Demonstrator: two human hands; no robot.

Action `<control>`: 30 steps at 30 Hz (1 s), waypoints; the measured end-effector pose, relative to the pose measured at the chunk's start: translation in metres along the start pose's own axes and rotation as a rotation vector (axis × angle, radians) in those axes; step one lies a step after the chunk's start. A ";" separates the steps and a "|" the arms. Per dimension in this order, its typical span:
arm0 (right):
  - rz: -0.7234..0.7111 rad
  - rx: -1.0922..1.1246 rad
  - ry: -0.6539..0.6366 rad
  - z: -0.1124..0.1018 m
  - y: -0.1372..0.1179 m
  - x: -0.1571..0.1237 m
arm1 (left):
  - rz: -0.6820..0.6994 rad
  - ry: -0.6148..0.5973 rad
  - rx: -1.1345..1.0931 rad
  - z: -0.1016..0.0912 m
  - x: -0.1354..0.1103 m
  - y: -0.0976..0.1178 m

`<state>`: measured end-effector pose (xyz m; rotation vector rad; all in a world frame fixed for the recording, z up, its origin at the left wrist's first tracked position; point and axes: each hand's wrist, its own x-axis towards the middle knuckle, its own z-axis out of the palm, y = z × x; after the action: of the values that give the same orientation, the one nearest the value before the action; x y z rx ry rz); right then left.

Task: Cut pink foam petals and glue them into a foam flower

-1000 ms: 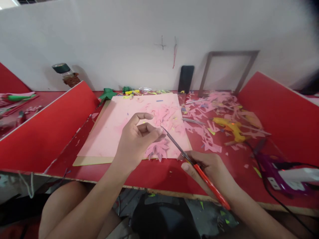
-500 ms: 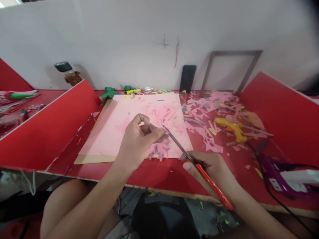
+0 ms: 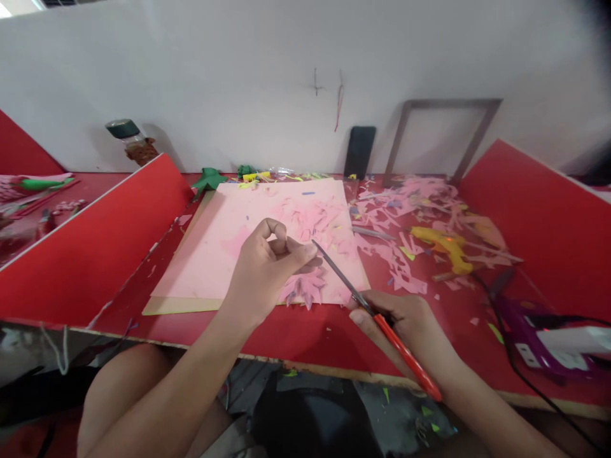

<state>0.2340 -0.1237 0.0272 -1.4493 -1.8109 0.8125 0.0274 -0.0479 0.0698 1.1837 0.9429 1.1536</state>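
Over the pink sheets (image 3: 191,254) my left hand (image 3: 262,267) is closed in a pinch, thumb against fingers. What it pinches, if anything, is too small or hidden to make out. My right hand (image 3: 405,324) grips a pair of scissors with red handles (image 3: 405,356). The scissors' blades look closed, and their tip is right by my left thumb. Just below the left fingertips, a pink petalled paper piece (image 3: 304,287) lies near the sheets' front edge. Pink cut pieces (image 3: 312,216) are scattered on the sheets behind my hands.
Pink scraps (image 3: 401,203) cover the right side of the red table, beside a yellow glue gun (image 3: 443,245) with a black cord. Red dividers (image 3: 95,235) stand on both sides. A phone (image 3: 360,151) and a frame (image 3: 398,140) lean at the wall. A purple object (image 3: 544,337) lies right.
Almost nothing differs. The scissors have shifted very slightly near my left thumb, and the left hand keeps its pinch.
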 end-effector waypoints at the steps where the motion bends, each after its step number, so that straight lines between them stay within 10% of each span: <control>1: 0.002 0.003 0.010 0.000 0.000 0.000 | 0.003 0.001 -0.002 0.000 0.000 0.000; 7: 0.032 -0.055 0.111 -0.003 0.013 0.009 | 0.014 0.002 0.055 -0.004 0.001 -0.005; 17: 0.240 -0.773 -0.040 -0.006 0.033 0.024 | 0.134 -0.103 0.396 -0.021 -0.012 -0.010; 30: 0.411 -0.931 -0.099 0.000 0.041 0.030 | -0.049 -0.279 0.620 -0.045 0.005 -0.051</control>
<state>0.2520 -0.0867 -0.0020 -2.4511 -2.1119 0.1773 -0.0069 -0.0343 0.0122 1.7519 1.1392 0.6383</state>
